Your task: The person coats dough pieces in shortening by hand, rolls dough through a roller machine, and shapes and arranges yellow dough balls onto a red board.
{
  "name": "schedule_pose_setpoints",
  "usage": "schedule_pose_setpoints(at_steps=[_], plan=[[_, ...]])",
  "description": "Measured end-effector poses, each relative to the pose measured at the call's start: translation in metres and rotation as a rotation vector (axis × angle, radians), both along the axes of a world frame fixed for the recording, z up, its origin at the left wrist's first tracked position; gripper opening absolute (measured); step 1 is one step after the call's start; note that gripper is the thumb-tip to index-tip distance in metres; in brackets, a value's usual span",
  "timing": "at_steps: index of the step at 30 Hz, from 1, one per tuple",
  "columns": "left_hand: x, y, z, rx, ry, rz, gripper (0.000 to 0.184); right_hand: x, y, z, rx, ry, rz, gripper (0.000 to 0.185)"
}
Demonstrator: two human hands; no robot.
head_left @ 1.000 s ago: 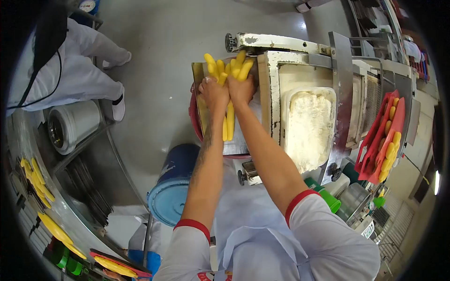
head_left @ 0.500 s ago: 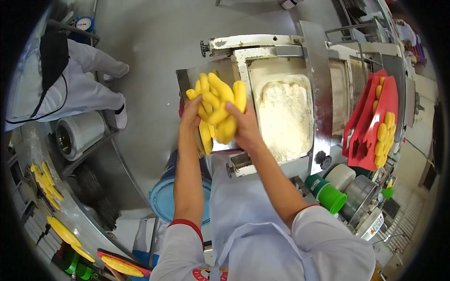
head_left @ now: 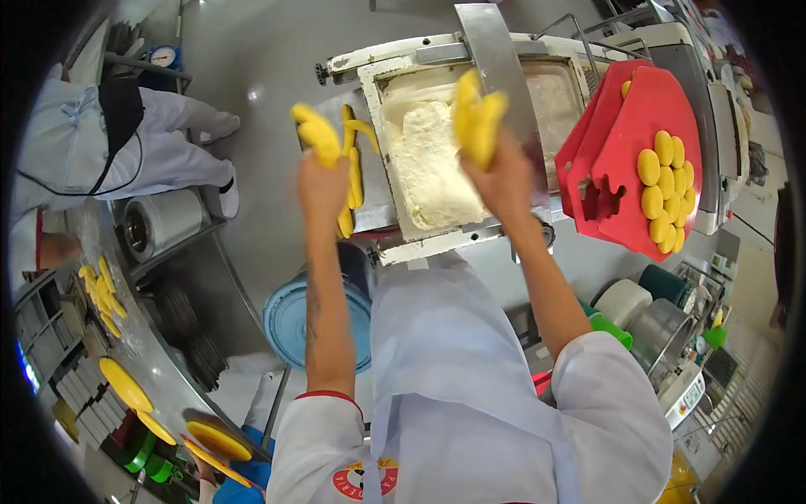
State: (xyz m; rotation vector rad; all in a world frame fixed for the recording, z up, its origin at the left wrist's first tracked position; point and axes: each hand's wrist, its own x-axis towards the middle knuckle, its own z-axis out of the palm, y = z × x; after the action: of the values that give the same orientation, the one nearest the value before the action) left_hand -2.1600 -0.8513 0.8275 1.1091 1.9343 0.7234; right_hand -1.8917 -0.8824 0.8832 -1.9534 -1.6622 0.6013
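My left hand [head_left: 323,172] is closed round a bunch of yellow dough strips [head_left: 316,134], above the machine's metal side shelf [head_left: 374,220]. More yellow dough strips [head_left: 355,176] lie on that shelf beside it. Yellow dough pieces [head_left: 478,122] stick up from my right hand [head_left: 505,172], which grips them over the right side of a pale, crumbly white mass [head_left: 432,168]. That mass sits in a recessed bin [head_left: 395,94] of the white-framed machine. Both hands and their dough are blurred by motion.
Red boards [head_left: 617,139] carrying yellow dough rounds [head_left: 667,189] stand at the right. A blue-lidded barrel [head_left: 315,328] is below my left arm. Another person [head_left: 180,118] is at the left, near a metal counter [head_left: 159,344] bearing yellow dough pieces.
My hands were together round one yellow bundle and are now apart, each with some dough. The right hand has moved over the white mass. The view has shifted, and the red boards appear nearer.
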Motion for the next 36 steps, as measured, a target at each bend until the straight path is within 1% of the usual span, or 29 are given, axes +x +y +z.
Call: schedule_pose_setpoints(at_steps=[1, 2, 4, 5, 7, 9, 12, 13, 14, 15, 16, 17, 18, 19, 20, 22, 23, 26, 27, 28, 30, 33, 34, 36], plan=[[0.023, -0.005, 0.006, -0.078, 0.074, -0.122, 0.036, 0.005, -0.01, -0.034, -0.199, -0.153, 0.167, 0.047], [0.047, -0.011, 0.007, -0.157, 0.15, -0.246, 0.041, 0.008, -0.017, -0.054, -0.394, -0.309, 0.331, 0.047], [0.089, -0.032, 0.007, -0.149, 0.383, -0.809, 0.035, 0.014, -0.009, -0.015, -0.38, -0.21, 0.28, 0.048], [0.091, -0.033, 0.011, -0.119, 0.301, -0.684, 0.037, 0.019, -0.007, 0.007, -0.393, -0.171, 0.253, 0.049], [0.091, -0.017, 0.054, -0.053, 0.135, -0.458, 0.04, 0.044, -0.004, 0.033, -0.3, -0.114, 0.175, 0.049], [0.086, 0.016, 0.086, -0.067, 0.015, -0.302, 0.059, 0.066, -0.001, 0.063, -0.187, -0.035, 0.088, 0.048], [0.099, 0.036, 0.121, 0.096, 0.11, -0.252, 0.059, 0.08, 0.004, 0.102, 0.008, 0.13, -0.044, 0.049], [0.106, 0.034, 0.099, 0.143, 0.089, -0.234, 0.063, 0.079, 0.004, 0.109, 0.06, 0.173, -0.067, 0.051], [0.117, 0.027, 0.078, 0.114, 0.118, -0.25, 0.064, 0.079, 0.005, 0.114, 0.113, 0.217, -0.091, 0.052], [0.13, 0.019, 0.053, 0.089, 0.148, -0.265, 0.065, 0.078, 0.005, 0.106, 0.108, 0.215, -0.066, 0.054], [0.141, 0.003, 0.018, 0.029, 0.279, -0.332, 0.067, 0.074, 0.003, 0.091, 0.073, 0.176, -0.055, 0.054], [0.147, -0.009, -0.009, -0.091, 0.297, -0.44, 0.066, 0.071, -0.001, 0.071, 0.033, 0.137, -0.04, 0.054], [0.148, -0.024, -0.03, -0.09, 0.369, -0.559, 0.064, 0.068, -0.006, 0.044, -0.028, 0.107, 0.038, 0.054], [0.149, -0.038, -0.029, 0.093, 0.437, -0.564, 0.064, 0.068, -0.011, 0.021, -0.088, 0.077, 0.109, 0.053], [0.149, -0.051, -0.026, 0.278, 0.502, -0.568, 0.063, 0.07, -0.017, 0.011, -0.17, 0.091, 0.117, 0.053], [0.144, -0.061, -0.003, 0.146, 0.354, -0.484, 0.071, 0.072, -0.028, 0.003, -0.337, 0.119, 0.144, 0.053], [0.14, -0.065, 0.005, 0.076, 0.282, -0.435, 0.075, 0.075, -0.027, 0.003, -0.288, 0.153, 0.105, 0.053], [0.164, -0.074, 0.001, 0.015, 0.514, -0.458, 0.081, 0.077, -0.013, 0.026, -0.107, 0.244, 0.016, 0.051], [0.174, -0.071, -0.005, 0.061, 0.599, -0.444, 0.084, 0.079, -0.005, 0.041, -0.022, 0.262, 0.001, 0.05], [0.179, -0.066, -0.02, 0.089, 0.628, -0.406, 0.083, 0.081, 0.001, 0.056, 0.062, 0.277, -0.011, 0.05], [0.187, -0.059, -0.049, 0.137, 0.685, -0.318, 0.081, 0.084, 0.006, 0.093, 0.104, 0.312, -0.057, 0.048], [0.187, -0.055, -0.05, 0.125, 0.599, -0.211, 0.071, 0.083, -0.001, 0.11, 0.16, 0.416, -0.093, 0.046], [0.183, -0.05, -0.045, 0.136, 0.504, -0.175, 0.068, 0.086, -0.005, 0.111, 0.178, 0.455, -0.106, 0.046], [0.169, -0.042, -0.034, 0.153, 0.316, -0.118, 0.062, 0.093, -0.015, 0.097, 0.169, 0.512, -0.128, 0.046]])
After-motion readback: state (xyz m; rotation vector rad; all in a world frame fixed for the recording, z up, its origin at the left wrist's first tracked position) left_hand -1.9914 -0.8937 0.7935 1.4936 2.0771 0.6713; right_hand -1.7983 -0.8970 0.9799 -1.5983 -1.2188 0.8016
